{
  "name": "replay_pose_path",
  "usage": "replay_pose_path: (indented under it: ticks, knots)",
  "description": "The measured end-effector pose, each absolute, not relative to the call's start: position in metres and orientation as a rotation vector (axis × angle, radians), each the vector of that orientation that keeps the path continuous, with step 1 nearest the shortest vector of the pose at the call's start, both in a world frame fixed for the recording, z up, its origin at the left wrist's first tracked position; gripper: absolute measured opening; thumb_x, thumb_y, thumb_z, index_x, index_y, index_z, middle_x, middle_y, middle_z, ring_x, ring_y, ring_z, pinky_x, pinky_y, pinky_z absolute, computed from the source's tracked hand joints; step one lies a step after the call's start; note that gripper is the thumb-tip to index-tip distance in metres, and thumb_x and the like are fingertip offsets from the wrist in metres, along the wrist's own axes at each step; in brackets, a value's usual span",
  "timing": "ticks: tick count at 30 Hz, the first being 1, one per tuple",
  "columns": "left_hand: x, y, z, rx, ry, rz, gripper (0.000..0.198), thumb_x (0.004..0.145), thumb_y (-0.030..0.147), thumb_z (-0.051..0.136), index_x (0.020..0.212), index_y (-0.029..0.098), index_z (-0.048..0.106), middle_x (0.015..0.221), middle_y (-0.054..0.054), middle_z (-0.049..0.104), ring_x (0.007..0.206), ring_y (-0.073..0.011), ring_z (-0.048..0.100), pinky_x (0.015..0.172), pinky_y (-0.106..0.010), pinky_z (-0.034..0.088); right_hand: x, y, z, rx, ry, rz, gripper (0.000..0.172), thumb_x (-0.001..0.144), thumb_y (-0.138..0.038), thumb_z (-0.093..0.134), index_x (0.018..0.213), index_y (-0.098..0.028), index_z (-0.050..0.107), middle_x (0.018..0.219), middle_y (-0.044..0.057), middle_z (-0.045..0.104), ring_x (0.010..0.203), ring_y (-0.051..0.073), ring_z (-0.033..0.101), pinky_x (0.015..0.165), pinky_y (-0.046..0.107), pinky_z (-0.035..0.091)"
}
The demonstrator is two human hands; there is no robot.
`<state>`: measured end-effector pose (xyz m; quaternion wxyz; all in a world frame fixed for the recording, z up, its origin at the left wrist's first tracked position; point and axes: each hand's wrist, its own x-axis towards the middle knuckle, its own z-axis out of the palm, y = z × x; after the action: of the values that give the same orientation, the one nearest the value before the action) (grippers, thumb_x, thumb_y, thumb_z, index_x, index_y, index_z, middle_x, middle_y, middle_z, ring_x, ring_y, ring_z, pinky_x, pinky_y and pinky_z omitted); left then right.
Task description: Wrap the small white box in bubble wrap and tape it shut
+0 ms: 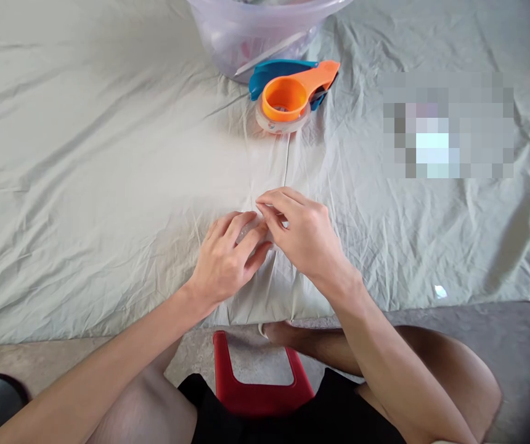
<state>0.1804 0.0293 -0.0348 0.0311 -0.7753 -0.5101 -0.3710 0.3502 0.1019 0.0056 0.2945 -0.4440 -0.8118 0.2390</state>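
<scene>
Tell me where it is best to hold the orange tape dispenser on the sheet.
Probably by the orange handle of the tape dispenser, coming from the right: it sticks out up-right, clear of the tape roll. The clear tub crowds the far-left side.

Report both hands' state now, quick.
Left hand: fingers curled onto a small clear object, holding it on the sheet.
Right hand: fingertips pinched on the same object.

You get soft, even daylight on the pale sheet [84, 154], brightest at the middle, with faint shadows in its wrinkles. Corners darken and bend from the wide lens; a pixelated patch [447, 126] sits at right
</scene>
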Motion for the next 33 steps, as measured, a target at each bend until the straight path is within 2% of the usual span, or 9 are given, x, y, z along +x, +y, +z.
replay_pose_path:
  ticks: [11, 15, 19, 22, 26, 30, 33]
  knots:
    - [0.18, 0.031, -0.03, -2.417, -1.553, -1.193, 0.01, 0.114, 0.02, 0.066, 0.124, 0.021, 0.067, 0.129, -0.014, 0.077, 0.112, -0.0267, 0.08, 0.091, -0.042, 0.07, 0.355, 0.113, 0.029, -1.107, -2.373, 0.702, 0.016, 0.107, -0.012, 0.06, 0.097, -0.022, 0.069, 0.098, 0.003, 0.082, 0.082, 0.018, 0.076, 0.078, 0.033, 0.054]
    - [0.179, 0.03, -0.031, -2.433, -1.643, -1.229, 0.009, 0.117, 0.026, 0.065, 0.123, 0.023, 0.07, 0.147, -0.018, 0.069, 0.116, -0.026, 0.078, 0.094, -0.046, 0.071, 0.358, 0.116, 0.032, -1.099, -2.38, 0.761, 0.016, 0.106, -0.014, 0.062, 0.096, -0.023, 0.07, 0.086, 0.0, 0.079, 0.076, 0.018, 0.075, 0.075, 0.032, 0.054]
    - [0.176, 0.033, -0.031, -2.483, -1.668, -1.224, 0.008, 0.114, 0.025, 0.067, 0.12, 0.023, 0.073, 0.155, -0.018, 0.068, 0.119, -0.0262, 0.075, 0.102, -0.049, 0.068, 0.361, 0.117, 0.032, -1.122, -2.37, 0.83, 0.014, 0.109, -0.02, 0.062, 0.098, -0.024, 0.07, 0.09, 0.002, 0.082, 0.077, 0.019, 0.075, 0.073, 0.032, 0.053]
    - [0.174, 0.036, -0.03, -2.526, -1.697, -1.154, 0.015, 0.113, 0.026, 0.067, 0.126, 0.026, 0.075, 0.148, -0.013, 0.075, 0.121, -0.0286, 0.072, 0.103, -0.049, 0.064, 0.361, 0.117, 0.032, -1.141, -2.387, 0.841, 0.013, 0.112, -0.024, 0.06, 0.101, -0.024, 0.068, 0.092, 0.003, 0.081, 0.078, 0.02, 0.076, 0.071, 0.033, 0.051]
    - [0.172, 0.038, -0.03, -2.561, -1.697, -1.071, 0.013, 0.113, 0.031, 0.067, 0.123, 0.028, 0.076, 0.13, -0.008, 0.081, 0.116, -0.0292, 0.071, 0.1, -0.047, 0.06, 0.362, 0.113, 0.033, -1.142, -2.407, 0.842, 0.014, 0.113, -0.023, 0.058, 0.101, -0.025, 0.066, 0.091, 0.001, 0.079, 0.074, 0.018, 0.071, 0.069, 0.032, 0.046]
    - [0.169, 0.039, -0.035, -2.567, -1.636, -1.077, 0.022, 0.115, 0.034, 0.066, 0.136, 0.027, 0.069, 0.131, -0.008, 0.079, 0.138, -0.032, 0.072, 0.122, -0.056, 0.058, 0.364, 0.105, 0.035, -1.164, -2.372, 0.862, 0.017, 0.115, -0.021, 0.056, 0.103, -0.025, 0.067, 0.092, 0.001, 0.08, 0.075, 0.018, 0.071, 0.071, 0.033, 0.048]
    - [0.167, 0.041, -0.039, -2.626, -1.573, -1.122, 0.023, 0.118, 0.033, 0.063, 0.14, 0.025, 0.062, 0.132, -0.01, 0.079, 0.143, -0.0309, 0.074, 0.12, -0.053, 0.063, 0.366, 0.101, 0.034, -1.157, -2.32, 0.897, 0.018, 0.115, -0.019, 0.055, 0.107, -0.025, 0.071, 0.1, 0.003, 0.084, 0.082, 0.02, 0.075, 0.075, 0.034, 0.053]
